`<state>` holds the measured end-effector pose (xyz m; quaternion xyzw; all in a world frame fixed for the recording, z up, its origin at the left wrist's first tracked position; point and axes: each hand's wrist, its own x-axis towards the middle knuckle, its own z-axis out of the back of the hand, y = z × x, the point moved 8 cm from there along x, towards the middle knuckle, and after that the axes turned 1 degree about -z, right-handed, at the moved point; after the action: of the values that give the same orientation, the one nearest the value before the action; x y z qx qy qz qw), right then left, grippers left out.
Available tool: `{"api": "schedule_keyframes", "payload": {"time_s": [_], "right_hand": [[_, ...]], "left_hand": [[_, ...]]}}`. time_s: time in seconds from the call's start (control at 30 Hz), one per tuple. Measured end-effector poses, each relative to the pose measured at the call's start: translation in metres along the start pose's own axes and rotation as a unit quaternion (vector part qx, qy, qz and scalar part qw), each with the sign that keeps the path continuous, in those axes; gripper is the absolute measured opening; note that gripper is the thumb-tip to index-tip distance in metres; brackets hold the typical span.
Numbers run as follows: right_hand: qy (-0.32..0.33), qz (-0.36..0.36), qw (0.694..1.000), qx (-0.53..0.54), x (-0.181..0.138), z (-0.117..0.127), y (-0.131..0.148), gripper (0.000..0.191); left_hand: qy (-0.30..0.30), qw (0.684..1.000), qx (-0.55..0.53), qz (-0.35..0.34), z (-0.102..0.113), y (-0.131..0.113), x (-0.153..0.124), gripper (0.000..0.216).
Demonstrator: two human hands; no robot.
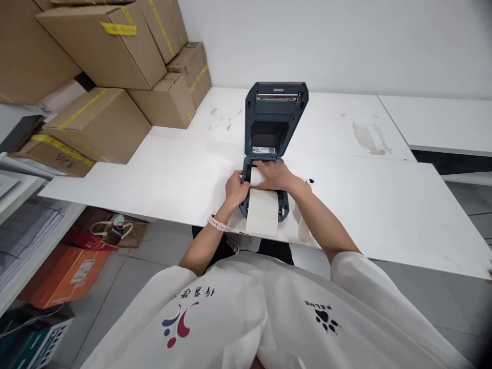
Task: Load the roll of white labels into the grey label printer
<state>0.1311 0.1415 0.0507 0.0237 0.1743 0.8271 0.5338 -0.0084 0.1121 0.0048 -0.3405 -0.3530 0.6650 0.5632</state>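
Observation:
A dark blue label printer [274,118] stands on the white table [384,205] with its lid swung up and open. A white roll of label paper [257,178] lies in its bay, and a strip of the paper [262,212] runs out over the front toward me. My left hand [236,187] grips the left end of the roll, fingers curled. My right hand [274,174] lies over the top of the roll, fingers bent down onto it. A pink watch sits on my left wrist.
Cardboard boxes [103,118] with yellow tape are stacked at the table's left and back left. A second white table [438,123] adjoins at the right. Shelving [23,205], an orange box [65,271] and a bag [115,230] stand on the floor to my left.

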Motion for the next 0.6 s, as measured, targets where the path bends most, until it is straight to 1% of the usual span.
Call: {"api": "schedule_keyframes", "payload": {"time_s": [0.07,0.1,0.17,0.2,0.27,0.33,0.4,0.47,0.53,0.6], "right_hand": [[0.023,-0.004,1.0,-0.007,0.008,-0.005,-0.002,0.093],[0.025,0.001,1.0,0.009,0.008,-0.004,-0.003,0.097],[0.025,0.032,0.995,0.096,0.003,0.005,-0.006,0.103],[0.025,0.056,0.985,0.159,-0.004,0.012,-0.007,0.105],[0.015,0.108,0.956,0.274,-0.022,0.034,-0.013,0.103],[-0.013,0.131,0.937,0.325,-0.042,0.057,-0.028,0.097],[-0.066,0.112,0.93,0.345,-0.057,0.078,-0.056,0.09],[-0.131,0.07,0.914,0.377,-0.063,0.091,-0.093,0.086],[-0.189,0.017,0.891,0.413,-0.059,0.093,-0.135,0.087],[-0.234,-0.034,0.87,0.432,-0.047,0.086,-0.174,0.093]], "left_hand": [[0.0,1.0,-0.014,0.003,-0.001,0.002,0.0,0.04],[-0.001,1.0,-0.023,0.004,-0.001,0.003,0.0,0.041],[0.0,0.999,-0.039,0.004,-0.002,0.006,-0.001,0.042],[0.001,0.999,-0.043,0.002,-0.003,0.007,-0.001,0.043],[0.004,0.999,-0.042,-0.005,-0.003,0.007,-0.001,0.043],[0.004,0.999,-0.037,-0.011,-0.004,0.006,-0.001,0.044],[0.001,0.999,-0.032,-0.009,-0.003,0.006,-0.001,0.044],[0.001,0.999,-0.035,-0.004,-0.003,0.006,-0.002,0.044],[0.002,0.999,-0.044,0.0,-0.003,0.006,-0.003,0.044],[0.003,0.998,-0.057,0.005,-0.003,0.006,-0.003,0.045]]}}
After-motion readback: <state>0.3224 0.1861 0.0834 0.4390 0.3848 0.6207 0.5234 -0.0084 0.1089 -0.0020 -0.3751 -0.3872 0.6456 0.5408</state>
